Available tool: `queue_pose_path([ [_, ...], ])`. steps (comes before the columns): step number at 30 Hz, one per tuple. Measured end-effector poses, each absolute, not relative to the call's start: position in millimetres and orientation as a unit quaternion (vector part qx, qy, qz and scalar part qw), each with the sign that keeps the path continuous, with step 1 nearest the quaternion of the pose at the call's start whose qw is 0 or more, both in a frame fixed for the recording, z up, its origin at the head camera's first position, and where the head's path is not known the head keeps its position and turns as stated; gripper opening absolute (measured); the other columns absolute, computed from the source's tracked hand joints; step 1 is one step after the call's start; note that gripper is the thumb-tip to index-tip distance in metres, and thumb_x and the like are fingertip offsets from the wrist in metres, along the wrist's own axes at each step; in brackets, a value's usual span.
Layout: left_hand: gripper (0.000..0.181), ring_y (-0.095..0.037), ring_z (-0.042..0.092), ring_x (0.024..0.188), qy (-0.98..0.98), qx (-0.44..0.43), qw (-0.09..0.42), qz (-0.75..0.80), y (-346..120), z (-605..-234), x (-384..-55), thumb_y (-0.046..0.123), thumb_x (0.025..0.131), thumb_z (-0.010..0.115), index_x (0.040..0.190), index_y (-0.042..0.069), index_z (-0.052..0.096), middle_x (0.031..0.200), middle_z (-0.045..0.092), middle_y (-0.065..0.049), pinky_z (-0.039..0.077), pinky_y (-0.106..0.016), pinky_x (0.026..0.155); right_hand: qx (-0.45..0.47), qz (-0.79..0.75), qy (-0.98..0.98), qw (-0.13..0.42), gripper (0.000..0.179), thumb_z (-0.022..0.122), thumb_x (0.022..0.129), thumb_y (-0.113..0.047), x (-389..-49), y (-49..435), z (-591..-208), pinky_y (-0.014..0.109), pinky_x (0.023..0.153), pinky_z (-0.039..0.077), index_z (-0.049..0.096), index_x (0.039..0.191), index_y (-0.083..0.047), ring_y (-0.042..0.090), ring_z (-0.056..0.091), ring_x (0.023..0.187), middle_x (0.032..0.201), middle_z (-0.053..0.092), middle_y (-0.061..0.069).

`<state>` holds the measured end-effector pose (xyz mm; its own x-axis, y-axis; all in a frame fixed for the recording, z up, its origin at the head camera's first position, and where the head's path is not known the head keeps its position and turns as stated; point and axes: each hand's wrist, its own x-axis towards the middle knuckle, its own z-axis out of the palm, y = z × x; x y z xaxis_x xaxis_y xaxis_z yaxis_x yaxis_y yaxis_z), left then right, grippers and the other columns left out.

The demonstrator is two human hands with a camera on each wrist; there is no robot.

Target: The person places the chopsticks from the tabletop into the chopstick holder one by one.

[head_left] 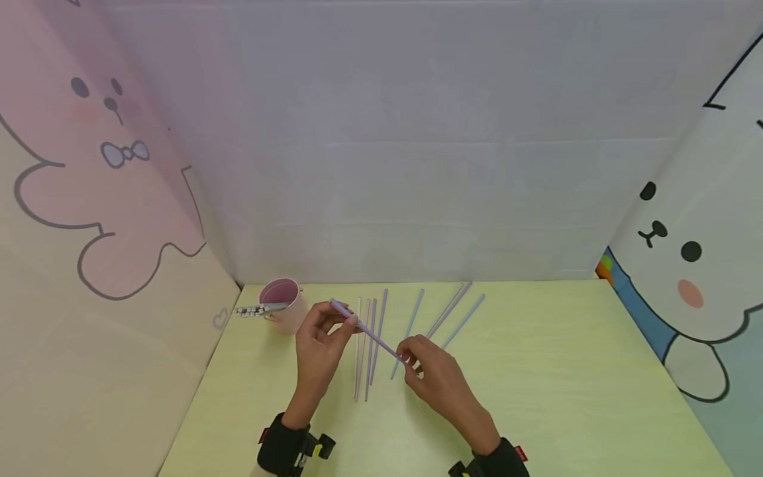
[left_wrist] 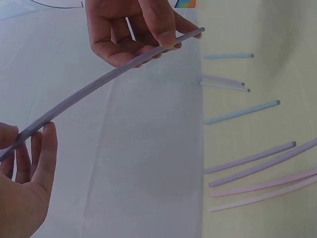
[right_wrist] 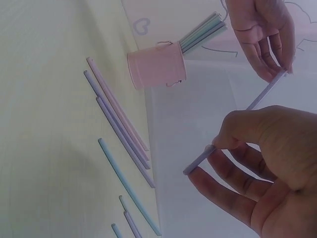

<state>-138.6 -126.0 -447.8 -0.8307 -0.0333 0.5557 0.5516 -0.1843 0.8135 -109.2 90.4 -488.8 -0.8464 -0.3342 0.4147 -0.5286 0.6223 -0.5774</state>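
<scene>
A long, thin purple straw (head_left: 377,339) is held up at a slant between both hands, over the table. My left hand (head_left: 322,341) pinches it near its upper left end, thumb against fingers. Close to the lower right end, my right hand (head_left: 438,377) grips it between thumb and fingertips. In the right wrist view, a short end of the purple straw (right_wrist: 198,159) pokes out past the right fingers. Beneath the hands, loose straws in pink (head_left: 363,351), purple (head_left: 379,331) and blue (head_left: 463,320) lie on the table.
Behind the left hand, a pink bucket (head_left: 292,318) stands near the table's back left corner. A bundle of straws (right_wrist: 203,33) leans out of it. White cloth (head_left: 417,165) hangs along the back edge of the yellow table (head_left: 566,384), with cartoon-printed cloths at both sides.
</scene>
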Motion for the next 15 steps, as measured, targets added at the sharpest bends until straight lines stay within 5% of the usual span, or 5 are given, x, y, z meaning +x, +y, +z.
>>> queue_pose_path([
  [15,0.029,-0.023,0.066,0.081,-0.607,-0.189,0.238,-0.735,-144,-440,-140,-0.022,0.083,0.064,0.109,-0.022,0.052,0.096,0.061,-0.019,0.062,-0.035,0.072,0.172,0.324,-0.918,0.149,0.023,0.066,0.082,-0.005,-117,111,-503,0.024,0.058,0.057,0.064,0.101,-0.018,0.011,0.063,0.076,0.088,0.063,-0.003],
])
